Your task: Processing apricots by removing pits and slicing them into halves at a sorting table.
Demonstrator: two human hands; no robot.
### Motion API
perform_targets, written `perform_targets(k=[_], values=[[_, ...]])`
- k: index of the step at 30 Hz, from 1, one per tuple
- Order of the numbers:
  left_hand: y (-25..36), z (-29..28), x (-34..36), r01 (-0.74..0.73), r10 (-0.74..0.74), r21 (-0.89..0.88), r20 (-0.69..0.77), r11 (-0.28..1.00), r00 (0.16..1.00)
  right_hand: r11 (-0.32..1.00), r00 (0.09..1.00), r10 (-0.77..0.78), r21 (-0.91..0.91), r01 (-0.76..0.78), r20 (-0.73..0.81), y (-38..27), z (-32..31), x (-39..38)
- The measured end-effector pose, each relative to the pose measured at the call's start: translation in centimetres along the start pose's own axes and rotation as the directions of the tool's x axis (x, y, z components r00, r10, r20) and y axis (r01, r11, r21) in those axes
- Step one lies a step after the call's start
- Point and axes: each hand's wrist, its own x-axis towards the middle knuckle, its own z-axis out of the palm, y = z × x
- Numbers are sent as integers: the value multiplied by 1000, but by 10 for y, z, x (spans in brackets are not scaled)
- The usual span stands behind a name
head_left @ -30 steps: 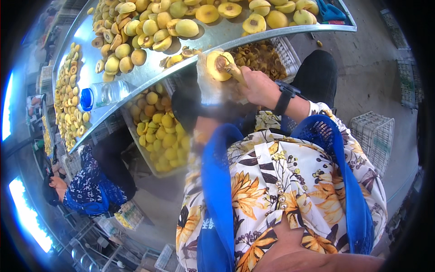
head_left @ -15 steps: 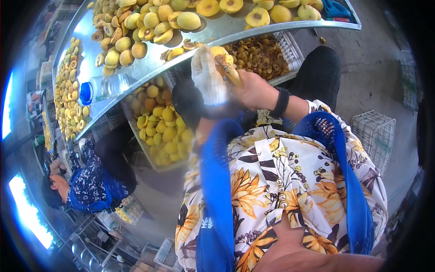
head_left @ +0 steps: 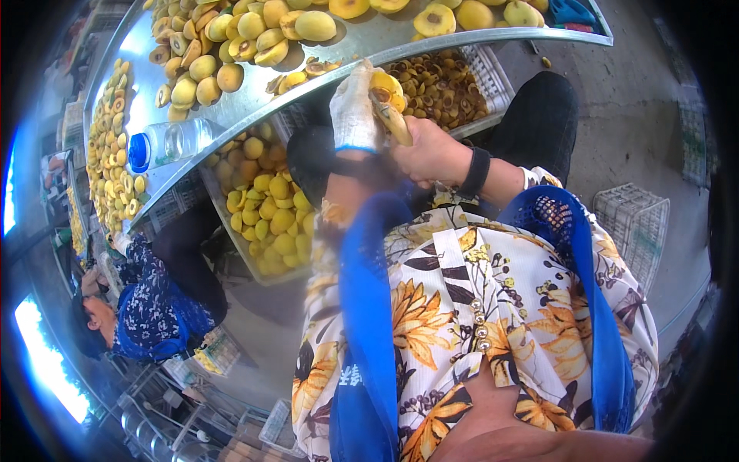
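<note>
In a white knitted glove, my left hand (head_left: pixel 356 115) is closed around a cut yellow peach (head_left: pixel 388 85), held just off the table's near edge. My bare right hand (head_left: pixel 437 154) grips the wooden handle of a small pitting tool (head_left: pixel 396 126). Its dark metal end meets the lower side of the peach, and part of the tip is hidden. Below the two hands is a white crate of brown-centred peach scraps (head_left: pixel 443 88). To their left, another crate holds yellow peach halves (head_left: pixel 273 215).
Many cut peaches (head_left: pixel 254 27) lie on the metal table (head_left: pixel 254 108), with a blue-capped clear bottle (head_left: pixel 173 145) near its edge. A blue cloth (head_left: pixel 570 11) is at the far right corner. An empty-looking crate (head_left: pixel 631 223) stands right. Another person (head_left: pixel 158 308) sits at left.
The tool's metal end has shifted from over the peach to its lower left side. My gloved hand has turned slightly, and the peach shows more yellow flesh. The whole view has shifted a little.
</note>
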Motion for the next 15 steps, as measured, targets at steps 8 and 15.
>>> perform_targets(k=[8,15], values=[[1,-4,1,-203,198,215,42,955,979,990,996,56,122,-64,63,2,3,3],[-6,-27,19,229,-205,-289,110,930,972,740,892,-110,636,-220,437,20,-13,9]])
